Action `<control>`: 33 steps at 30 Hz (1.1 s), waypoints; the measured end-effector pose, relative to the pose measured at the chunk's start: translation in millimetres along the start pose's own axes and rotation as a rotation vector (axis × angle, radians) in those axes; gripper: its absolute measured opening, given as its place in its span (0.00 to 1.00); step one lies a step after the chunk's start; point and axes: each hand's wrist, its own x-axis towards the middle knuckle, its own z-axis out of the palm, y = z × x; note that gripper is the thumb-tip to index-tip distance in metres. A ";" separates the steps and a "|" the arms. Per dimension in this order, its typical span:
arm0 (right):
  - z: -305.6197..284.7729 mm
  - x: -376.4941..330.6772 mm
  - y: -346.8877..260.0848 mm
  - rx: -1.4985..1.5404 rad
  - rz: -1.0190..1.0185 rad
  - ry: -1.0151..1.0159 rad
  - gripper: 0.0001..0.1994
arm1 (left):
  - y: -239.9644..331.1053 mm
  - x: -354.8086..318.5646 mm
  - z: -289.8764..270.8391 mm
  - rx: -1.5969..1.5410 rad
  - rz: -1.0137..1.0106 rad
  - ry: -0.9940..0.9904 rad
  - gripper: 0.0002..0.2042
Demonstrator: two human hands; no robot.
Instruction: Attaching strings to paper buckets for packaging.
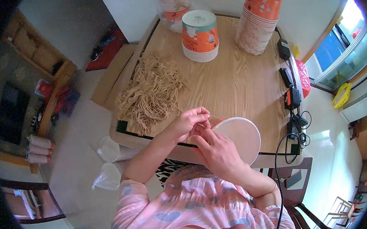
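Observation:
My left hand pinches a thin tan string, which shows between its fingertips and the side of a paper bucket. Pressed up close to it, my right hand has its fingers curled together; what they hold is hidden. The paper bucket lies on its side at the table's near edge beside my right hand, its wide white-rimmed mouth facing me. A heap of tan strings lies on the left of the table, and one strand seems to run from it toward my left hand.
Upside-down orange-and-green buckets stand at the back of the wooden table. Taller stacks rise at the back right and back left. Black adapters and cables line the right edge. A dark chair stands at the near right.

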 end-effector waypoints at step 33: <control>-37.1 -20.1 70.8 -0.014 0.305 0.356 0.10 | -9.3 32.2 13.4 0.206 0.135 0.058 0.05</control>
